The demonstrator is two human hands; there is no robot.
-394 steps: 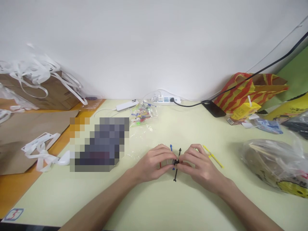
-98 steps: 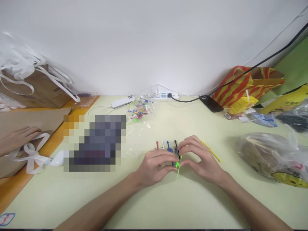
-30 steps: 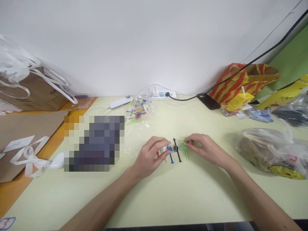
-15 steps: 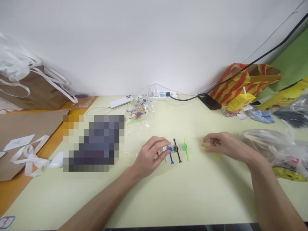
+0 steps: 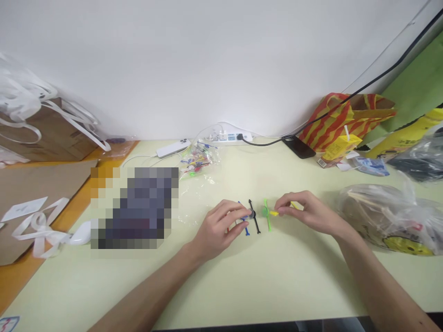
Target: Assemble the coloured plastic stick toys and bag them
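A short row of small plastic picks lies on the pale yellow table: a blue one, a black one and a green one, side by side. My left hand rests at the row's left end, fingers curled over the blue pick's top. My right hand pinches a yellow pick and holds its tip right beside the green one.
A clear bag of coloured picks, a power strip and a white remote lie behind. A black phone, striped bag and juice carton sit at the right rear; a plastic bag at right; brown paper bags at left.
My right hand went right to the yellow pick, took hold of it and has brought it back to the green pick. The green pick was laid beside the black one.
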